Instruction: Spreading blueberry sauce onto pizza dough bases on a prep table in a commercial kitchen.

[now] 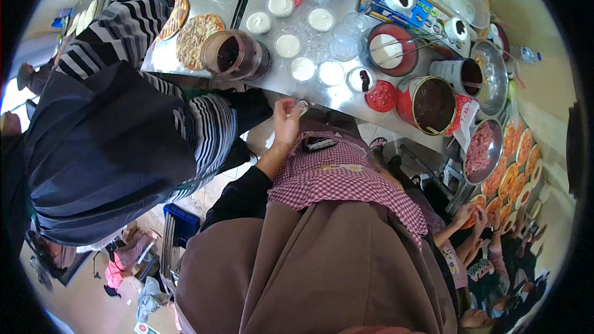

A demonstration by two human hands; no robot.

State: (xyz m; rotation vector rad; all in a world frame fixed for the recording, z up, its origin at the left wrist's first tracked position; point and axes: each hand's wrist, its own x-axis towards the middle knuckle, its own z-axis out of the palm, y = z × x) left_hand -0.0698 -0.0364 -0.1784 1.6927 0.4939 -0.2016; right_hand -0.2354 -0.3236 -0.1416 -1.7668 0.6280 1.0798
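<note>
My left hand [287, 120] hangs in front of my checked apron [320, 167], just off the front edge of the steel table [334, 95]. Its fingers are slightly curled and apart, and I see nothing held in them. My right hand is out of view. Before me on the table stand several clear cups of white cream [302, 68]. One cup [361, 80] carries a dark topping. To its right are a red lid [381, 96] and a large red tin of dark brown spread [431, 104]. Behind them is a bowl [392, 50] with white cream and metal utensils.
A co-worker in a striped sleeve [120, 18] stands close on my left, by pizzas [197, 41] and a jar of dark sauce [234, 55]. At right are a bowl of pink shredded food [483, 152], more pizzas [510, 181] and other people's hands [471, 215].
</note>
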